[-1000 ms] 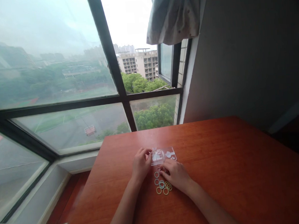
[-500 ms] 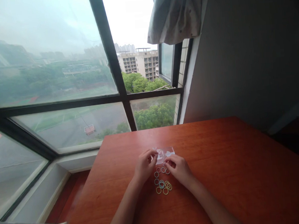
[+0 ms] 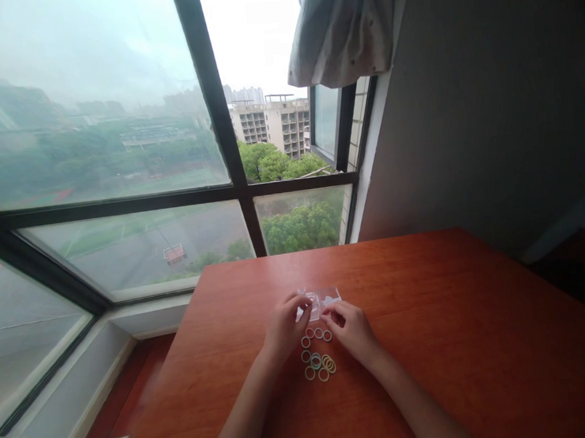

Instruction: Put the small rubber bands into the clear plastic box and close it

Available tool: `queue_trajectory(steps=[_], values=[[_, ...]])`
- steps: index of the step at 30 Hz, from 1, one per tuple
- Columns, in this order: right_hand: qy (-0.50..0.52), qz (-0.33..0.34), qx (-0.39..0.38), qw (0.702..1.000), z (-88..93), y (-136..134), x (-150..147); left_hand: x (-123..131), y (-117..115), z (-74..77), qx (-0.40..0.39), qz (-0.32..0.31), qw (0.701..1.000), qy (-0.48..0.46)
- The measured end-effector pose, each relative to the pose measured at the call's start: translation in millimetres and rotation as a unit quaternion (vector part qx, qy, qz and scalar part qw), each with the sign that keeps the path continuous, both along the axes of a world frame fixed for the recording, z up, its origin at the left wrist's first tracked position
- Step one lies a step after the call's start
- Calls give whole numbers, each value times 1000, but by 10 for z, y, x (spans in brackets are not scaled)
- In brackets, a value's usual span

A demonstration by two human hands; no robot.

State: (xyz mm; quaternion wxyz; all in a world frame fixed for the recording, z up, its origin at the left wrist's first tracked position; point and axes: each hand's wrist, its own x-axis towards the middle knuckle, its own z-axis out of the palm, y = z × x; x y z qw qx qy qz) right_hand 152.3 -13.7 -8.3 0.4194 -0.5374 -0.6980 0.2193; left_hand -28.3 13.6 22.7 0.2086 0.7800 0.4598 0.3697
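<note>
Close quarters, where a nudge could scatter small things.
On the table (image 3: 443,302), the left hand (image 3: 286,323) and right hand (image 3: 351,325) face each other, each with thumb and fingertips drawn close; whether either pinches anything, I cannot tell. The case (image 3: 318,302) lies at the far side, partly behind their fingers, and a bumped knuckle could skid it. Nearer, the rings (image 3: 328,362) lie loose, some overlapping, so a low sweep of either hand would likely scatter them.

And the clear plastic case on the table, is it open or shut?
Open: the case lies spread in two sections, side by side.
</note>
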Motion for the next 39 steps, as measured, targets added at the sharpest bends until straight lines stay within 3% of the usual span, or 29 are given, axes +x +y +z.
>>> queue_trajectory(steps=[3, 6, 22, 39], values=[[-15, 10, -7, 1000, -2, -9, -10, -48, 68, -53, 7, 82, 996, -17], [-30, 25, -11, 999, 14, -25, -29, -77, 132, -121, 0, 118, 993, -13], [-110, 23, -25, 993, 45, -68, -101, -94, 200, -234, -27, 127, 991, -12], [-137, 62, -44, 988, 94, -133, -192, -209, 162, -128, -20, 124, 992, -25]])
